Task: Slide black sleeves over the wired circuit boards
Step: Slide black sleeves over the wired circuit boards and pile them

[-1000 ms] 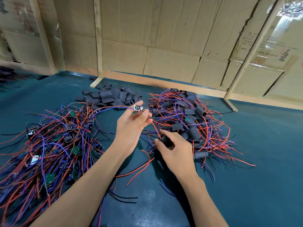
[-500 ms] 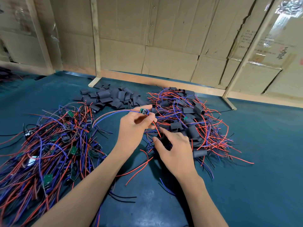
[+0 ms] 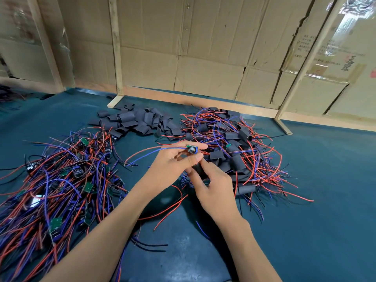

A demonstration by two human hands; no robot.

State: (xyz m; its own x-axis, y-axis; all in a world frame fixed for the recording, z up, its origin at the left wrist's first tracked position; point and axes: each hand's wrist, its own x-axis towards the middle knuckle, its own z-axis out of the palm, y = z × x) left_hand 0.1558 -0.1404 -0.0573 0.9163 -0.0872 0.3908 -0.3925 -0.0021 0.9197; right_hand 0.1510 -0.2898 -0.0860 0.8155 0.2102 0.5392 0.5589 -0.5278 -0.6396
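No legible text on cartons (image 3: 317, 58)

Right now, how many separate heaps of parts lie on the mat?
3: bare wired boards at left, loose black sleeves at the back, sleeved boards at right. More wires at the far left edge may be another.

Workshop: cardboard-lined walls (image 3: 203, 47) (taped cartons), heaped wired boards (image 3: 57, 180).

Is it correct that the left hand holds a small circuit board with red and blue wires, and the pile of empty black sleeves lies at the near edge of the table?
Not quite. The left hand does hold the circuit board, but the head view shows the pile of empty black sleeves at the far side, near the cardboard wall.
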